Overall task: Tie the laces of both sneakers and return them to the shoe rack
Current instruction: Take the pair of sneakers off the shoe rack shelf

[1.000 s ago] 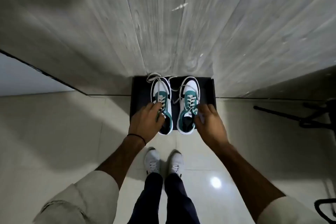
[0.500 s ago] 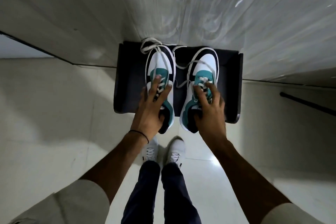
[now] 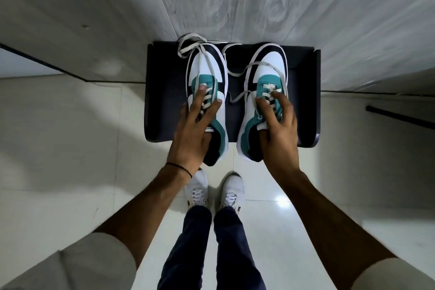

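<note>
Two white, teal and black sneakers stand side by side on a black shoe rack (image 3: 162, 92), toes toward the wall, heels hanging over its front edge. My left hand (image 3: 195, 132) grips the left sneaker (image 3: 206, 70) over its tongue, thumb inside the opening. My right hand (image 3: 279, 134) grips the right sneaker (image 3: 270, 61) the same way. Loose white laces (image 3: 188, 47) trail untied over both toes and between the shoes.
A grey wood-grain wall (image 3: 235, 2) rises right behind the rack. Glossy white tile floor (image 3: 58, 148) lies around it. My own feet in white shoes (image 3: 213, 192) stand just in front of the rack. A dark rod (image 3: 400, 116) lies on the floor at right.
My hands went from just short of the sneakers to gripping them over the tongues. The view has come closer to the rack.
</note>
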